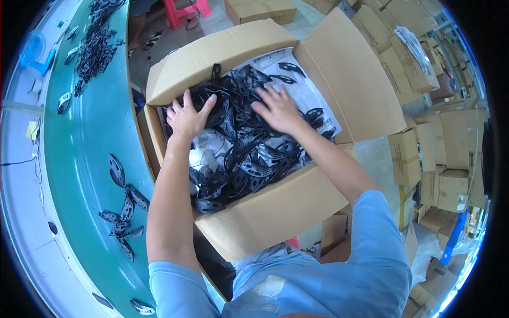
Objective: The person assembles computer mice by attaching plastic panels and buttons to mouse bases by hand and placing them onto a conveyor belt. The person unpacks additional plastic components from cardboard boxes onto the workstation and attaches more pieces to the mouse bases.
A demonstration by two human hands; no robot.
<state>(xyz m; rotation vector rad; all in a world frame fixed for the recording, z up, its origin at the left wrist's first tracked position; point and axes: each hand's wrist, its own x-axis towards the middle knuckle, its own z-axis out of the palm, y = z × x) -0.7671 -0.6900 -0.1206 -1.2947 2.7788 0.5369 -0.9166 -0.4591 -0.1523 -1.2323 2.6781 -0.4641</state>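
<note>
A large open cardboard box (275, 204) stands in front of me, its flaps folded outward. Inside it, many curved black plastic parts with slots (257, 167) lie loosely heaped over printed paper (313, 95). My left hand (185, 117) rests on the parts near the box's left wall, fingers spread and thumb stretched out. On the right side of the heap, my right hand (279, 109) lies palm down with its fingers apart, slightly blurred. Neither hand grips a part that I can see, though what lies beneath the palms is hidden.
A green conveyor belt (79, 153) runs along my left. It carries a small group of black parts (126, 206) and a long pile (95, 58) farther off. Stacked cardboard boxes (445, 135) line the right side. Behind the box are a pink stool (185, 11) and another person's leg (138, 29).
</note>
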